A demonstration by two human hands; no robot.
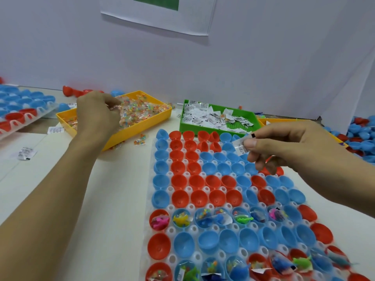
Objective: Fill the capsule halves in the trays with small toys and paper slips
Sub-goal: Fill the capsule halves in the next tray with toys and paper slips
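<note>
Head view, nearest to me: the clear tray (149,230) of red and blue capsule halves fills the lower right of the table (81,189). Its closest row holds packets and toys, though I cannot count that row where it runs off the edge. Next comes a bare row, then a row with seven filled halves (220,219), showing pink, yellow, blue and green toys. Beyond those, every half I can see sits unfilled.

Above the tray's far right part, my right hand (288,148) pinches one paper slip (240,146) between thumb and forefinger, the other fingers curled under. Further out, my left hand (97,112) is over the yellow bin (129,132) of bead packets, fingers bunched on one clear packet (119,107). A green bin (182,123) of paper slips sits right of it. Two loose slips (26,153) lie on the table at left, and a second tray (22,107) lies at the far left.
</note>
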